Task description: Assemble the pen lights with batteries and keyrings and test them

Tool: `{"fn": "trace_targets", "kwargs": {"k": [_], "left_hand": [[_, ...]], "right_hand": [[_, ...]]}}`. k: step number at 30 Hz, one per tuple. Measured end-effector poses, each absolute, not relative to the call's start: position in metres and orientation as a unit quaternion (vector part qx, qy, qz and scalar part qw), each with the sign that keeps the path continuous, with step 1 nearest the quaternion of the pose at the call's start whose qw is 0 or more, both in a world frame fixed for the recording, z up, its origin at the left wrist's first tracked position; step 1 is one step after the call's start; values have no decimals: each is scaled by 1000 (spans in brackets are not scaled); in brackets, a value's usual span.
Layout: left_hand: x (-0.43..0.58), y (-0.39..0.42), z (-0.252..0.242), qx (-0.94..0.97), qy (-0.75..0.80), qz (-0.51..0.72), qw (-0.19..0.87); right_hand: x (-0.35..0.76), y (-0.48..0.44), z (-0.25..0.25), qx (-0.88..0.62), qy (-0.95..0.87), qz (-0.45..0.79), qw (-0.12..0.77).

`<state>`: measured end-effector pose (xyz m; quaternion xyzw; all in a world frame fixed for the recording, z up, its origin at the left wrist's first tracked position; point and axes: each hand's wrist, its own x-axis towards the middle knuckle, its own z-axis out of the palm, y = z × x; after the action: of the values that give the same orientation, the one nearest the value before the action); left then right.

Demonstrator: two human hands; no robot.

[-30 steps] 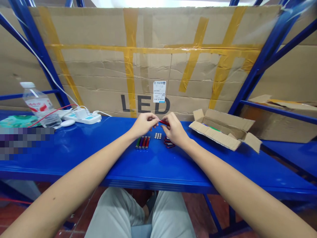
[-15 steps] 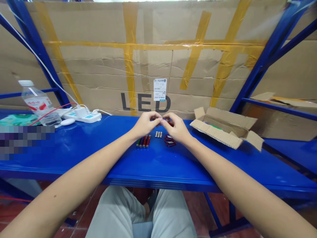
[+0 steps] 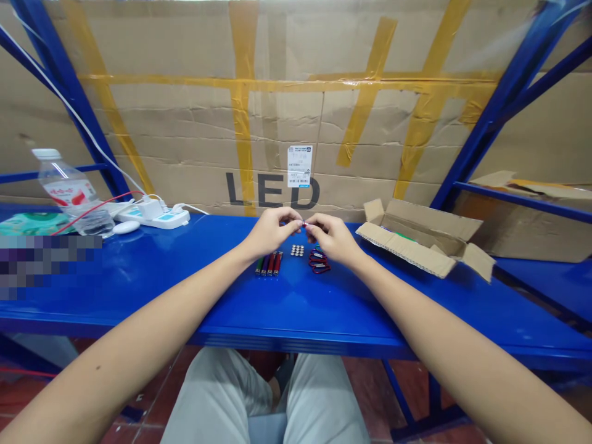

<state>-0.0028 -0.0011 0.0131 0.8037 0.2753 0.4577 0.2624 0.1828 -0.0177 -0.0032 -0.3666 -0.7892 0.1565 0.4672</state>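
Note:
My left hand [image 3: 274, 230] and my right hand [image 3: 333, 238] meet fingertip to fingertip above the blue table. Between their pinched fingers is a small dark reddish piece [image 3: 304, 226], mostly covered and too small to name. Just below my left hand, several slim metal tubes [image 3: 269, 264] in green, purple and red lie side by side. Small silver button cells [image 3: 296, 250] sit in neat rows between the hands. Beneath my right hand lies a little pile of red carabiner clips [image 3: 319, 262], partly hidden by the hand.
An open cardboard box [image 3: 416, 243] stands on the right of the blue table [image 3: 296, 308]. At left are a plastic water bottle [image 3: 69, 194], a white power strip [image 3: 157, 216] and cables. A large cardboard sheet [image 3: 194, 135] rises behind, between blue posts.
My right fingertips have drawn slightly apart from the left ones, so the small reddish piece between them now shows. The things on the table lie as before.

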Motion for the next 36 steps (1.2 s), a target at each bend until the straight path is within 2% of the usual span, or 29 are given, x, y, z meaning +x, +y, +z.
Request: {"fn": "trace_targets", "kwargs": {"k": [8, 18, 30, 36], "left_hand": [[1, -1, 8, 799, 300, 457, 252], [2, 0, 9, 764, 304, 474, 316], [0, -1, 11, 790, 275, 458, 300], [1, 1, 8, 783, 283, 463, 303]], "right_hand": [[182, -13, -4, -384, -802, 136, 436], [184, -9, -9, -348, -799, 60, 487], [185, -13, -6, -353, -772, 210, 485], [183, -10, -6, -377, -776, 156, 481]]}}
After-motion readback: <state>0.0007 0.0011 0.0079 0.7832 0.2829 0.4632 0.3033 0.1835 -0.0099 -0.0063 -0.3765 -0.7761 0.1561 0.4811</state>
